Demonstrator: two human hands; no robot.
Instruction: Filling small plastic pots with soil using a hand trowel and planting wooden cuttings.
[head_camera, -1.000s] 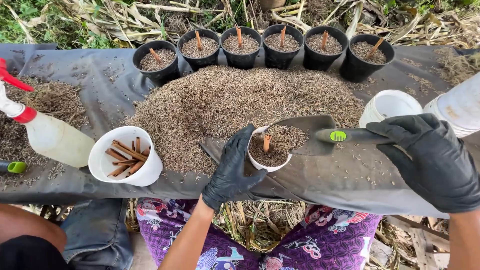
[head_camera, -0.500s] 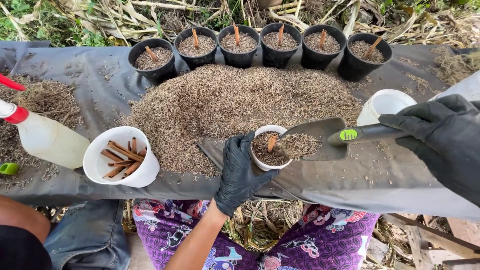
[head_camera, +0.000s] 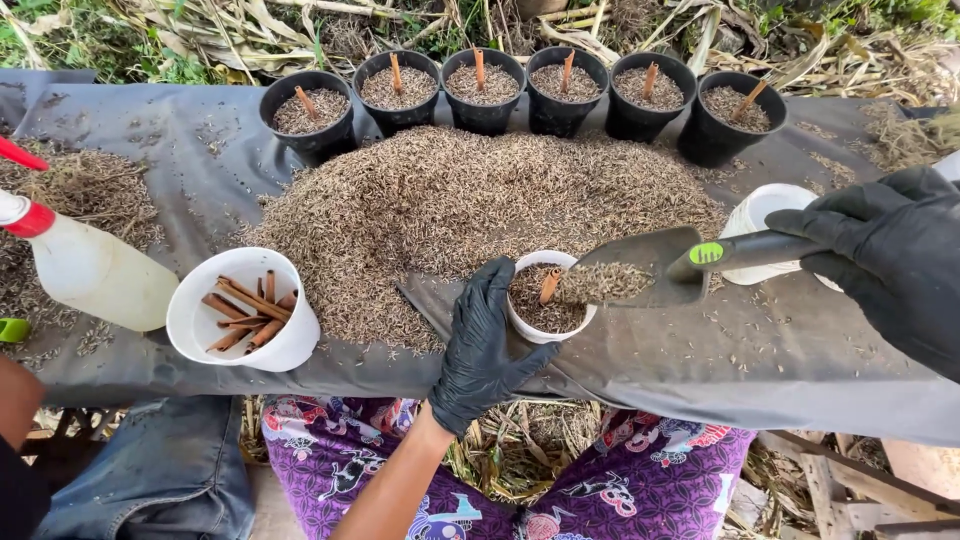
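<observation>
While gloved fingers (head_camera: 480, 300) clasp it, the white pot (head_camera: 548, 297) holds brown husks and a stick.

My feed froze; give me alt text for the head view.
A gloved left hand steadies a small white pot while the gloved right hand tips a trowel of husks into it, before a husk heap and six black pots.

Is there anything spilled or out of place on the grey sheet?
Loose husk grains lie scattered over the grey sheet away from the big pile, mostly near the black pots. The stick in the rightmost black pot leans, unlike most of the others. Nothing looks damaged.
</observation>
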